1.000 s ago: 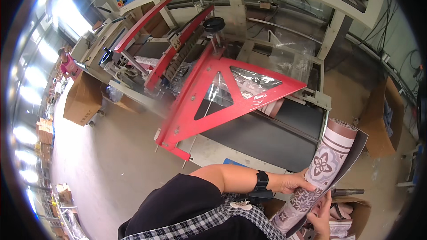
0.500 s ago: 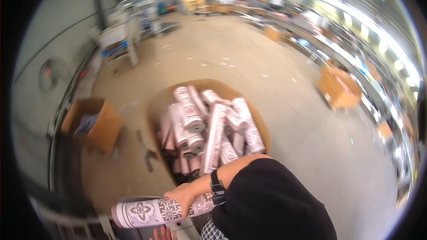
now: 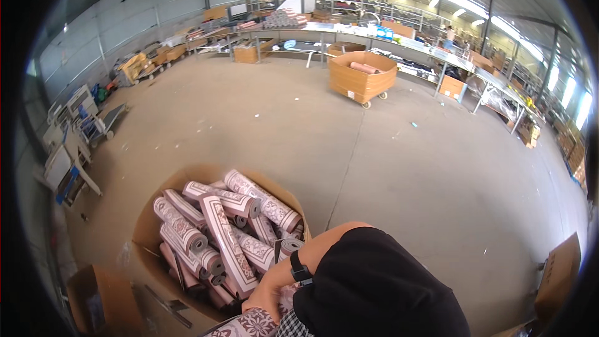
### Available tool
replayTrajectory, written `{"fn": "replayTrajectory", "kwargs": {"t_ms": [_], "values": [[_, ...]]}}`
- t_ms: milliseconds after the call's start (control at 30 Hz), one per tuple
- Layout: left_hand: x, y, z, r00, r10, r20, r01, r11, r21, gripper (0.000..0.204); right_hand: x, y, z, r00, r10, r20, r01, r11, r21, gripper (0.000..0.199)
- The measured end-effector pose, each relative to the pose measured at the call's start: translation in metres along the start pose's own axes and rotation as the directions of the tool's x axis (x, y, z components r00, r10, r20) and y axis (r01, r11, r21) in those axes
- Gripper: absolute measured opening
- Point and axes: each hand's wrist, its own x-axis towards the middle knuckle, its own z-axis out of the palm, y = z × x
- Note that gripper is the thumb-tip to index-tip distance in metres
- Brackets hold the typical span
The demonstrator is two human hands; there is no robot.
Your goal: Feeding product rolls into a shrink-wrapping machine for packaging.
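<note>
My right hand reaches in from the lower edge, fingers curled over a rolled mat with a pink, white and brown tile pattern. Most of that roll drops out of sight below the picture and behind my arm. Just beyond the hand stands a large cardboard box heaped with similar rolled mats, lying at various angles with some spiral ends showing. My left hand is out of sight.
A smaller cardboard box stands at lower left beside a dark metal bar on the floor. A wheeled box holding a roll stands farther off, before long tables. Metal-framed equipment lines the left; another box is at right.
My view has swung to the right, so the box of mats appears farther left. The rolled mat in my right hand now sits lower, and my left hand has left the picture.
</note>
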Motion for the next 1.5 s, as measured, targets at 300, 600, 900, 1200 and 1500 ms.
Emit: {"fn": "replayTrajectory", "kwargs": {"t_ms": [300,600,900,1200,1500], "values": [[0.052,0.039,0.045,0.834,-0.551,-0.018,0.544,0.818,0.185,0.030,-0.014,0.027,-0.019,0.989,0.148,-0.017,-0.142,0.972,0.190,0.114],[0.081,0.064,0.069,0.452,-0.866,-0.212,0.890,0.424,0.167,0.028,-0.018,0.044,-0.005,0.969,0.106,-0.222,-0.093,0.993,0.067,0.091],[0.098,0.077,0.084,0.119,-0.924,-0.363,0.993,0.107,0.053,0.026,-0.028,0.046,-0.009,0.960,0.142,-0.241,-0.136,0.990,0.038,0.092],[0.104,0.084,0.100,-0.079,-0.898,-0.432,0.996,-0.056,-0.064,0.027,-0.025,0.060,-0.011,0.963,0.173,-0.204,-0.153,0.982,0.110,0.098],[0.108,0.086,0.122,-0.103,-0.882,-0.459,0.995,-0.084,-0.061,0.027,-0.007,0.083,-0.006,0.964,0.141,-0.225,-0.109,0.983,0.149,0.084]]}}
